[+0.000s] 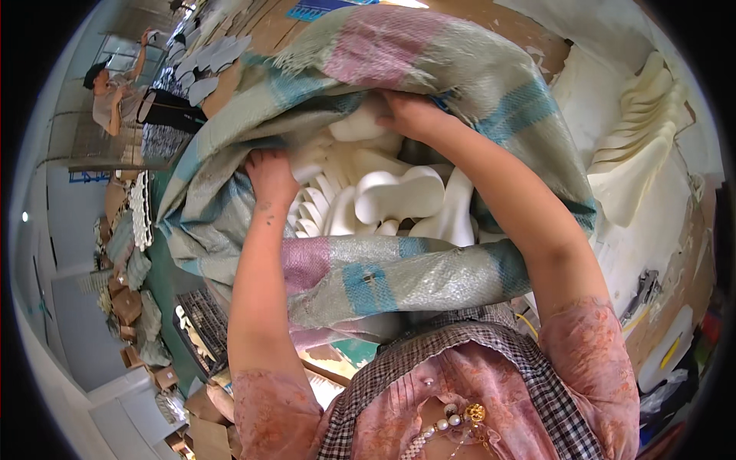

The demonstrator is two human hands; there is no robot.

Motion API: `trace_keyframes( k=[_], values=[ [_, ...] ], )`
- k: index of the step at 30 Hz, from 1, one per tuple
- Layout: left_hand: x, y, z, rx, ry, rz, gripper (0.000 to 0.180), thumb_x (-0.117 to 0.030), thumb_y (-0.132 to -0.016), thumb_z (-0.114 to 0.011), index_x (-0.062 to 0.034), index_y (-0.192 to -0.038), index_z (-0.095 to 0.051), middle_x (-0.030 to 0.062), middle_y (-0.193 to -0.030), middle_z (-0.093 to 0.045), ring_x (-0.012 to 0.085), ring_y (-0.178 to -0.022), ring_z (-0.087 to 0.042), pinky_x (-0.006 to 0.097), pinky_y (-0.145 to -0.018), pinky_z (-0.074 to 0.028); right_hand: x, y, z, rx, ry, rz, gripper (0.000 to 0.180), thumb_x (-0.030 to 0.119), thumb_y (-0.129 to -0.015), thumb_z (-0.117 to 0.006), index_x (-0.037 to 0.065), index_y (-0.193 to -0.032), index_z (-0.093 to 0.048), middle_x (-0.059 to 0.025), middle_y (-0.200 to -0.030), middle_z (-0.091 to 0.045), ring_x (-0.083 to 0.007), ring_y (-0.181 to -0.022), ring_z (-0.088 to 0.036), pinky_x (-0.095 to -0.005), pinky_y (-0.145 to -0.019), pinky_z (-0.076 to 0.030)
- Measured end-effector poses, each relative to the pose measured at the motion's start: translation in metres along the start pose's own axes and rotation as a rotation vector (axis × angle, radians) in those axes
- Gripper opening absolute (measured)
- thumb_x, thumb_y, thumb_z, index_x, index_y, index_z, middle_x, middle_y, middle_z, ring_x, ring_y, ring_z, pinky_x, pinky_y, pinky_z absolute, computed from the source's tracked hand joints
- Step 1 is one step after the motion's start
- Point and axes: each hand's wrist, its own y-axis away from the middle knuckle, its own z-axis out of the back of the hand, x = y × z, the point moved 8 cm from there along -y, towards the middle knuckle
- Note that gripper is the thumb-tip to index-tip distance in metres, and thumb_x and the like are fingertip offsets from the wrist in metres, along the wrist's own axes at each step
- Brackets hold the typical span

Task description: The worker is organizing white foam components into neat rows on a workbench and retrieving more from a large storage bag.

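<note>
Sack: woven plastic point(429, 280), grey-green, banded blue and pink; mouth spread, near edge folded over before the checked apron point(529, 356).
Contents: white moulded pieces point(452, 218) heaped inside; a waisted piece point(387, 198) placed uppermost, toward the near edge.
Left hand point(272, 176): lowered inside the left edge, fingers bent; whether anything is gripped cannot be told.
Right hand point(414, 115): reached beneath the far edge, beside a rounded white piece point(359, 126); fingertips partly hidden, hold not determinable.
Ribbed white stack point(632, 146): laid beyond the right edge.
Hazards: pieces could be dented by hard pressing; contents could be covered if the slack far edge were released.
</note>
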Motion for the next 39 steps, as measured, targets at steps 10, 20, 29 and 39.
trace_keyframes(
  k=[10,20,29,39],
  values=[
    [-0.02,-0.026,-0.006,-0.048,0.356,-0.319,0.073,-0.011,-0.062,-0.066,-0.0021,-0.129,-0.039,0.0251,-0.124,-0.046,0.0402,-0.118,-0.043,0.045,-0.102,-0.033,-0.008,-0.036,0.018,-0.262,-0.008,-0.046,0.049,0.04,-0.086,-0.057,0.004,-0.12,-0.054,-0.0169,-0.119,-0.056,-0.0337,-0.113,-0.049,-0.0427,-0.1,-0.035],
    [-0.007,-0.04,-0.038,0.359,0.366,-0.158,0.079,-0.019,-0.066,-0.067,-0.0028,-0.136,-0.035,0.0205,-0.136,-0.041,0.0328,-0.127,-0.039,0.034,-0.106,-0.033,-0.018,0.053,-0.047,0.214,-0.076,0.008,0.079,0.019,-0.072,-0.071,0.007,-0.139,-0.03,-0.0207,-0.142,-0.028,-0.035,-0.132,-0.029,-0.0388,-0.109,-0.026],
    [0.011,-0.015,-0.11,0.43,0.339,-0.142,0.07,-0.031,-0.079,-0.058,-0.0056,-0.139,-0.034,0.0182,-0.146,-0.029,0.0313,-0.135,-0.027,0.036,-0.111,-0.023,-0.062,0.051,-0.06,-0.223,-0.012,-0.414,0.085,0.036,-0.061,-0.077,0.011,-0.13,-0.035,-0.019,-0.123,-0.048,-0.0371,-0.115,-0.046,-0.043,-0.094,-0.041],
    [0.022,-0.049,-0.086,0.225,0.321,-0.22,0.078,-0.015,-0.068,-0.064,-0.0035,-0.139,-0.031,0.021,-0.143,-0.032,0.0319,-0.135,-0.026,0.034,-0.112,-0.021,0.023,0.028,0.004,0.148,-0.026,-0.44,0.079,0.038,-0.067,-0.065,0.0,-0.13,-0.036,-0.0271,-0.113,-0.054,-0.0379,-0.107,-0.053,-0.0455,-0.092,-0.042]
  ],
)
